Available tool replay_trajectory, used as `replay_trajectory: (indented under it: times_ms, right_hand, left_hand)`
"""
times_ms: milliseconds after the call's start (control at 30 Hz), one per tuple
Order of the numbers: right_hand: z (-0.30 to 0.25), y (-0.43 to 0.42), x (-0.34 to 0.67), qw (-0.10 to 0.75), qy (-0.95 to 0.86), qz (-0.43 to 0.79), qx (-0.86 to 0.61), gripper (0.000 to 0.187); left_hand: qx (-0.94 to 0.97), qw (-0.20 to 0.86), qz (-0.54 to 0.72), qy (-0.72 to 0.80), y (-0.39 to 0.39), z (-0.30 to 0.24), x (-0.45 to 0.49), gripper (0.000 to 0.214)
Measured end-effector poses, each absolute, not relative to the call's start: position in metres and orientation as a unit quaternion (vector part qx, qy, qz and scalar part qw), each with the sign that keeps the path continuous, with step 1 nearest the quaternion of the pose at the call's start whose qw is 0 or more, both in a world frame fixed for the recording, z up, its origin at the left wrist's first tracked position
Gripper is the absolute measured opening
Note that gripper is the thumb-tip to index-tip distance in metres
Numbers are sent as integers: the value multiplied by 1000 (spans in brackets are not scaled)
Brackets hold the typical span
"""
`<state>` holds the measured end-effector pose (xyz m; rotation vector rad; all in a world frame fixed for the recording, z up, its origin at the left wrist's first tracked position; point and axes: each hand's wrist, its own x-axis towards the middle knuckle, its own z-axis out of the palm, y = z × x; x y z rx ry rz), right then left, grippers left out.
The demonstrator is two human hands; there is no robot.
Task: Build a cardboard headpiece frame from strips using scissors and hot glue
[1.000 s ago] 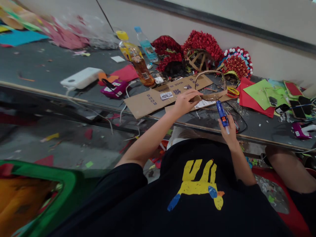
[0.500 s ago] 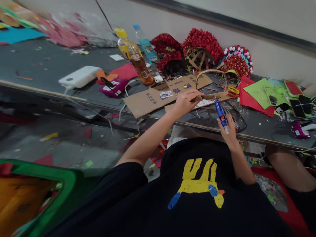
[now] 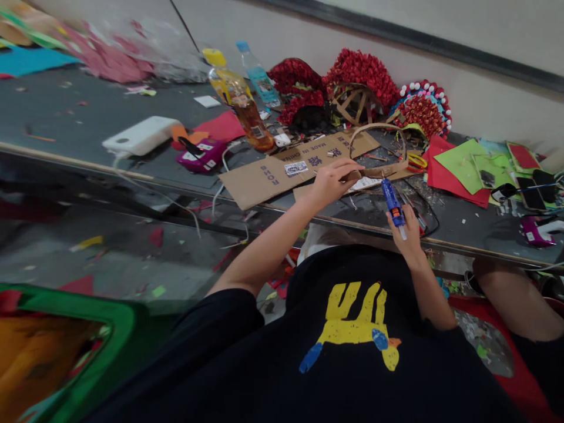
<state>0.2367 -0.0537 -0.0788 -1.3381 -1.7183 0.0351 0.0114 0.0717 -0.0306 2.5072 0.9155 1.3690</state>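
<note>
My left hand (image 3: 332, 181) pinches the near end of a brown cardboard hoop (image 3: 378, 148) that stands on the dark table, over a flat cardboard sheet (image 3: 291, 167). My right hand (image 3: 408, 234) grips a blue hot glue gun (image 3: 391, 201), its nozzle pointing up toward the hoop's near edge. A white glue stick pokes out of the gun's back end beside my fingers. The gun's black cord loops on the table around it.
Red paper-flower fans (image 3: 361, 76) and a wooden wheel frame lean on the back wall. Bottles (image 3: 240, 100), a white power bank (image 3: 141, 136), a magenta glue gun (image 3: 202, 155), coloured paper sheets (image 3: 462, 167) and phones (image 3: 531, 194) lie about. A green bin (image 3: 66, 346) is lower left.
My right hand has nudged the glue gun slightly up and left, closer to the hoop. My left hand keeps its hold on the hoop.
</note>
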Motion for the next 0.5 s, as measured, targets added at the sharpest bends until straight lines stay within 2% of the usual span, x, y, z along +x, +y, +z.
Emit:
replay_trajectory:
  times_ms: [267, 500]
  right_hand:
    - [-82, -54, 238, 456, -699, 15, -551, 12]
    - [-68, -56, 242, 471, -669, 0, -575, 27]
  left_hand:
    - [824, 90, 464, 311, 71, -31, 11, 30]
    - [812, 107, 477, 319, 73, -30, 9, 32]
